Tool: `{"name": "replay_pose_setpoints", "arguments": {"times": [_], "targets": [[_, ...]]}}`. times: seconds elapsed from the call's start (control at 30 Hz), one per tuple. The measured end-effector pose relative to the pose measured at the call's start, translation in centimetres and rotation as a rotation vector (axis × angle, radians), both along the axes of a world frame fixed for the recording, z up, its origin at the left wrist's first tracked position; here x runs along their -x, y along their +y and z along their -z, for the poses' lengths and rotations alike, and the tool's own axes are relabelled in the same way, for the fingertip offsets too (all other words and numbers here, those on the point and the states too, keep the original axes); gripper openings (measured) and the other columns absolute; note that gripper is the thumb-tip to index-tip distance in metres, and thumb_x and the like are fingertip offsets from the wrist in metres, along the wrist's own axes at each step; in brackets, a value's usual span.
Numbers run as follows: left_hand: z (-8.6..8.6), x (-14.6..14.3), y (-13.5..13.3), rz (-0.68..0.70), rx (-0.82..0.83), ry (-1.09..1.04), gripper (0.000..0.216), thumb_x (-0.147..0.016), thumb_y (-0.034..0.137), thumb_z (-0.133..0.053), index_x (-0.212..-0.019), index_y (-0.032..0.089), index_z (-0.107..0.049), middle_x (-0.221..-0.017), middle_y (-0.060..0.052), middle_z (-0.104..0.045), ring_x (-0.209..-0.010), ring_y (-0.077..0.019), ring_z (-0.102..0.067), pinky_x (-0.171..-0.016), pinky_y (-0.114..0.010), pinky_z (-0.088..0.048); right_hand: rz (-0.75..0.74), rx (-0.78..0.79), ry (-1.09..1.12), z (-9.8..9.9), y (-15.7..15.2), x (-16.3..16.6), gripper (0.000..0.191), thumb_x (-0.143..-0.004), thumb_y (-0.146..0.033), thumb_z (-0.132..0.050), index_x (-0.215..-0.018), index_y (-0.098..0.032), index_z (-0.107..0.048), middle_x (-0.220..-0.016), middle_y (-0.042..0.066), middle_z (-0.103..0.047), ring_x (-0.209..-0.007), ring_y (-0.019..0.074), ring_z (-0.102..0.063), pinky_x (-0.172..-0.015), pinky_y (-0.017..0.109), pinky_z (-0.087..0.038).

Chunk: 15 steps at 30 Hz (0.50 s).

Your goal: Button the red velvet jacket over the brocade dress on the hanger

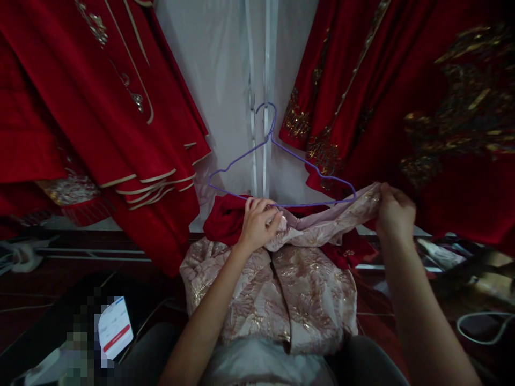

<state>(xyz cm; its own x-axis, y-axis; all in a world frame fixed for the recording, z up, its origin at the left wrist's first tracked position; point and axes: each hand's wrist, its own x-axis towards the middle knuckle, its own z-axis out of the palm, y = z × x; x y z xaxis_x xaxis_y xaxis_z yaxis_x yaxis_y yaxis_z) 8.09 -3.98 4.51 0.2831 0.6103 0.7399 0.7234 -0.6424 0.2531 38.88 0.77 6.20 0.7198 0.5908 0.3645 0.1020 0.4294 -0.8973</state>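
A pale pink garment with gold brocade (281, 289) hangs down in front of me, with red lining (225, 220) showing at its top. A purple wire hanger (277, 161) stands just above the garment's top edge. My left hand (259, 222) is closed on the garment's collar together with the hanger's bottom bar. My right hand (394, 209) is closed on the garment's right shoulder, pulling the fabric up toward the hanger's right end.
Red robes with gold embroidery hang at the left (100, 107) and at the right (422, 107). Between them is a white wall with a vertical rail (259, 64). A white cable (483, 327) lies on the dark floor at the lower right. A white card (115, 324) sits lower left.
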Motion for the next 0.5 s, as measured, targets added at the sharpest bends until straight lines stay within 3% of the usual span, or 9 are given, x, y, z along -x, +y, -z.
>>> {"name": "replay_pose_setpoints", "arguments": {"times": [0.3,0.5], "targets": [[-0.3,0.8,-0.4,0.009,-0.008,0.032,0.022,-0.088,0.030,-0.048,-0.075,0.022,-0.064,-0.105,-0.003,-0.063,-0.102,-0.0193,-0.050,-0.100,-0.043,-0.029,-0.077,-0.058,-0.032,-1.2,-1.1,1.2,0.022,-0.071,-0.037,-0.061,-0.079,-0.016,-0.062,-0.073,0.003,-0.060,-0.063,0.0141,-0.053,-0.064,0.027,-0.045],[-0.4,0.7,-0.6,0.029,-0.001,0.052,0.022,-0.088,0.030,-0.047,-0.078,0.022,-0.065,-0.112,-0.003,-0.062,-0.106,-0.0202,-0.050,-0.102,-0.044,-0.028,-0.047,-0.008,-0.178,-2.3,-2.6,2.0,0.026,-0.074,-0.040,-0.060,-0.083,-0.015,-0.063,-0.065,0.000,-0.055,-0.056,0.0114,-0.047,-0.054,0.025,-0.039]]}}
